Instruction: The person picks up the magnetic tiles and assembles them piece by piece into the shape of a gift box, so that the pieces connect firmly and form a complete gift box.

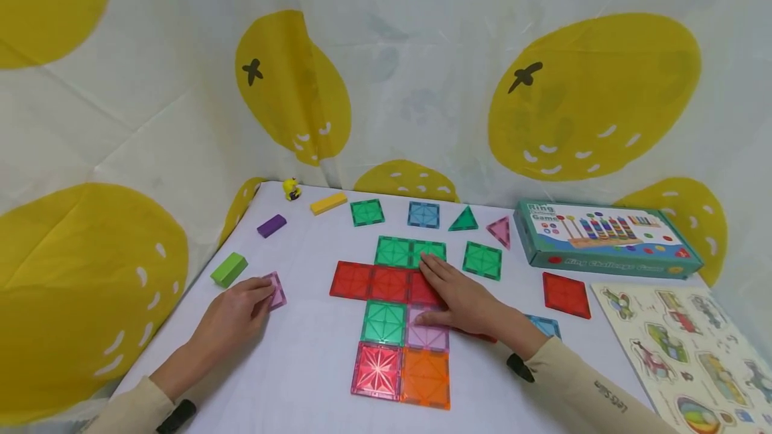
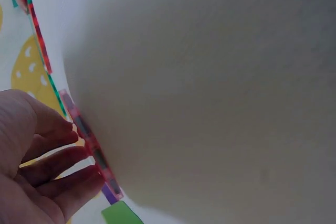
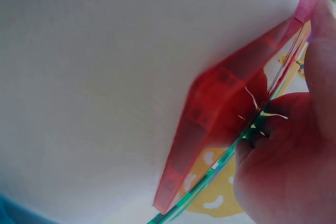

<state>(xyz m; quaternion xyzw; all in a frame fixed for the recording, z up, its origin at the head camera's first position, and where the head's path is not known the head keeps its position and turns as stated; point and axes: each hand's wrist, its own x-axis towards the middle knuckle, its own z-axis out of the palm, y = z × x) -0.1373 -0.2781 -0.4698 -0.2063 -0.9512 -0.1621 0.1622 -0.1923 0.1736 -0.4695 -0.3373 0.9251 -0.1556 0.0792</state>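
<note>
several tiles [image 1: 427, 337] partly under right hand [image 1: 464, 298]

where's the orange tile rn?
Head view, low and just right of centre: the orange tile lies right beside the pink-red starburst tile, just below the lilac tile.

Shows large yellow fruit shapes [image 1: 594, 96] on the white curtain [image 1: 422, 106] across the top. Runs red along three tiles [image 1: 389, 284] at centre, green on two tiles [image 1: 394, 252] above, pinkish red with pale starburst on a square [image 1: 376, 372] at bottom centre. Turns pink on a lone tile [image 1: 278, 291] at centre left, and probably blue on a half-hidden tile [image 1: 545, 326] right of centre.
</note>
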